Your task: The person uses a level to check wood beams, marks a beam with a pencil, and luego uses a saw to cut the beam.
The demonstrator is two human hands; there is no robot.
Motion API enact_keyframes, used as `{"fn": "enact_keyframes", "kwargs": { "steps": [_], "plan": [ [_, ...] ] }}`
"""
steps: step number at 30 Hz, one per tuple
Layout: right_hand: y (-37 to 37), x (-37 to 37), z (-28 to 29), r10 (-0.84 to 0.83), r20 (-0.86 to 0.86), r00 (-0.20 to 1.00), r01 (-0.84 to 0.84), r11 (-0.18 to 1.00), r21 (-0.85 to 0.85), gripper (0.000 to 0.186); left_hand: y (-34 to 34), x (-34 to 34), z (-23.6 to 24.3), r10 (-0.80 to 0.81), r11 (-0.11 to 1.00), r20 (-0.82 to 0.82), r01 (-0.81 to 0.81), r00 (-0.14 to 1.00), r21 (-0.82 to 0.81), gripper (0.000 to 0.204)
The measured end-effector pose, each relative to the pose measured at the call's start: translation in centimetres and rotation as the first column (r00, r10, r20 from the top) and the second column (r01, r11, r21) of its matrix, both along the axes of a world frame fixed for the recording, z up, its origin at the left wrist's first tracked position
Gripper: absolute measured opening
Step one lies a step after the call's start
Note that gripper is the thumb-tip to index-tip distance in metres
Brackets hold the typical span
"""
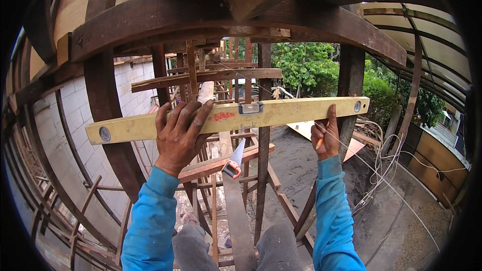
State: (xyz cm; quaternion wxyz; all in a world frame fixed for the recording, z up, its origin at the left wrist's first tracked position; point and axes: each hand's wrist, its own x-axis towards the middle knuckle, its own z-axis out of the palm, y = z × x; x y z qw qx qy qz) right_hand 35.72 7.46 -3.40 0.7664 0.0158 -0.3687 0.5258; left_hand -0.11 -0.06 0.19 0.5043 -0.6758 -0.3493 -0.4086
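A long yellow spirit level (281, 105) is held up roughly across my view, slightly higher at the right. My left hand (178, 138) grips its left half, fingers over the front face. My right hand (326, 135) holds an orange pencil (319, 141) in curled fingers, with one finger against the level near its right end. A thin string runs diagonally by my right hand. Below the level, a handsaw (232, 167) with a red handle rests on timber near a long plank (235, 211) between my legs.
Timber posts and beams surround me, with a low beam (331, 25) overhead. A grey block wall (70, 120) stands left. Below right are loose cables (386, 170), piled offcuts and dark ground (296, 170). A curved roof (416, 20) and shrubs lie beyond.
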Motion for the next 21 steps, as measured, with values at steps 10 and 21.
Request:
{"fn": "enact_keyframes", "kwargs": {
  "steps": [10,21],
  "plan": [
    [-0.09,0.11,0.15,0.028,-0.004,1.000,-0.028,1.000,-0.008,0.034,0.10,-0.04,-0.01,-0.006,1.000,-0.008,0.006,1.000,0.008,0.081],
    [0.47,0.81,-0.33,-0.025,0.071,0.997,0.025,1.000,-0.006,0.039,0.06,-0.01,0.16,-0.023,1.000,-0.013,0.023,1.000,0.017,0.080]
  ]
}}
